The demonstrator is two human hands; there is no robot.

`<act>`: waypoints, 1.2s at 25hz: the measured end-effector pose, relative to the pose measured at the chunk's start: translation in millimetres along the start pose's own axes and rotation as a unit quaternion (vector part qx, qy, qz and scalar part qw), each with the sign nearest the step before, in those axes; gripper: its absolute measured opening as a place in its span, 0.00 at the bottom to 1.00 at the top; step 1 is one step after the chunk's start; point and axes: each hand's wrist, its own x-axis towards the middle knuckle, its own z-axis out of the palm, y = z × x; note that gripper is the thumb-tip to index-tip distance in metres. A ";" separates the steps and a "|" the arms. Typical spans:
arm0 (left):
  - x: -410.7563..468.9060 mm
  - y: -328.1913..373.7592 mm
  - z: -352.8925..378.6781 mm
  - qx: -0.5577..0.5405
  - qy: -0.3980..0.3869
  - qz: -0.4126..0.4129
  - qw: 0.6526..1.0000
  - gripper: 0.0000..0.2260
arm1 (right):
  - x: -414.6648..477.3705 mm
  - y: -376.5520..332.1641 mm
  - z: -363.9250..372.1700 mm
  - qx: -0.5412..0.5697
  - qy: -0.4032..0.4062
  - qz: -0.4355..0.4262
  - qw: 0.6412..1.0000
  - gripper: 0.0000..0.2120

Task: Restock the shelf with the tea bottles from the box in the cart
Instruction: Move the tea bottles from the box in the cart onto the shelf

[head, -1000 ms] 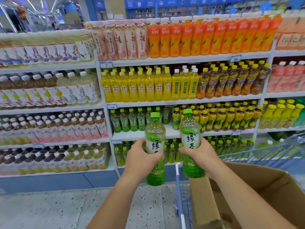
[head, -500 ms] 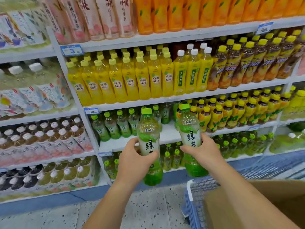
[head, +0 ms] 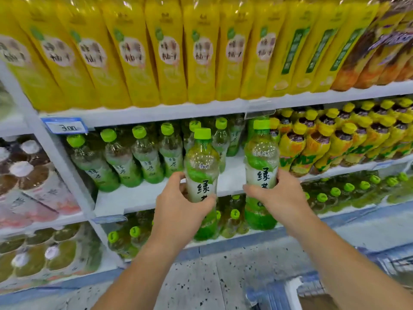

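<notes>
The left forearm [head: 138, 271] and the right forearm [head: 339, 265] are bare along all of their visible length. Both are slim and smooth, and they widen toward the lower edge of the view. The left hand [head: 178, 213] and the right hand [head: 281, 198] are bare as well, seen from the back, with the knuckles faintly marked. The nails are too blurred to tell.

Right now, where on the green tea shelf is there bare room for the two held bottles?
Bare shelf board runs along the front, before the green tea row, deepening rightward up to the yellow-capped bottles, which stand packed tight.
</notes>
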 end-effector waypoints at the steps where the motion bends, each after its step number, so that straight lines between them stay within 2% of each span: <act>1: 14.0 -12.0 -0.3 0.003 0.000 0.010 1.000 0.22 | 12.3 5.1 9.4 -0.010 0.005 -0.008 1.000 0.16; 6: 71.5 -60.2 1.5 0.031 0.012 0.072 0.997 0.21 | 76.6 32.3 50.8 -0.065 0.037 -0.055 0.996 0.15; 15: 106.7 -101.4 20.8 0.018 0.056 0.136 0.989 0.25 | 143.1 65.4 75.6 -0.047 0.126 -0.128 0.983 0.23; 17: 108.7 -106.9 25.0 0.006 0.067 0.138 0.988 0.26 | 146.8 73.7 78.1 -0.049 0.119 -0.120 0.984 0.23; 22: 114.7 -111.5 31.2 -0.008 0.080 0.134 0.988 0.25 | 145.6 100.5 87.2 -0.144 0.095 -0.092 0.981 0.19; 30: 112.3 -117.5 30.9 0.017 0.074 0.135 0.988 0.27 | 177.0 80.9 100.0 -0.167 0.102 -0.059 0.979 0.19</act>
